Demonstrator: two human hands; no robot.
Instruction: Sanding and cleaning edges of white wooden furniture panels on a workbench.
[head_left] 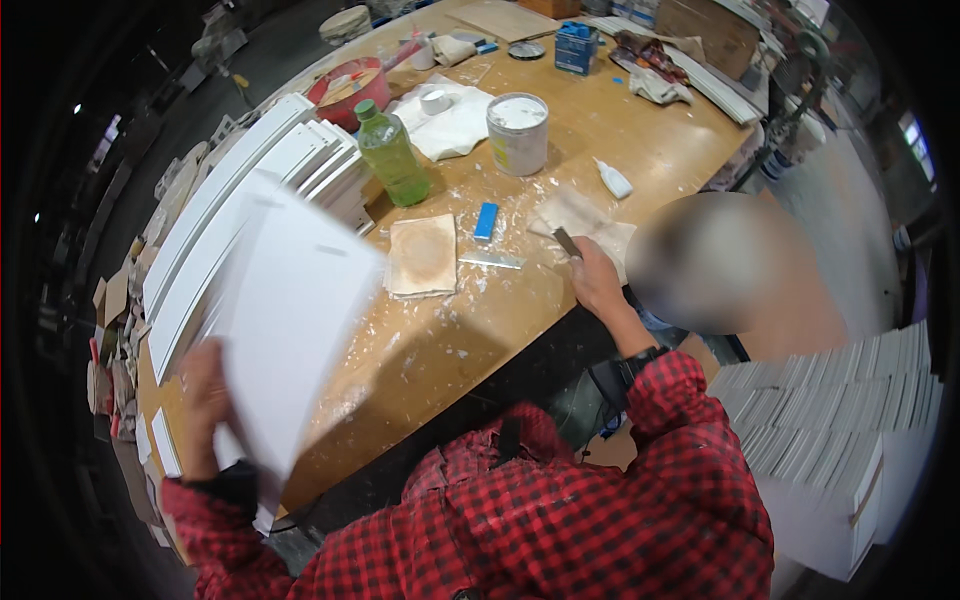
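My left hand (205, 385), smeared by motion, grips the edge of a large white panel (300, 300) tilted up over the table's left side. In my right hand (598, 278) is a small dark flat tool (566, 241), its kind unclear, held over a crumpled beige cloth (578, 215). Between the hands lie a folded, stained cloth (422, 257), a blue block (486, 221) and a thin metal strip (492, 260). Farther back stand an open tub of white paste (518, 140) and a green bottle (392, 155). A small white squeeze bottle (613, 180) lies to the right.
White panels (235, 215) are stacked along the left of the wooden table (640, 120). A red bowl (348, 90), white cloth (440, 125) and blue box (575, 48) sit at the back. Dense stacked white boards (840, 410) stand at the right, below a blurred round patch.
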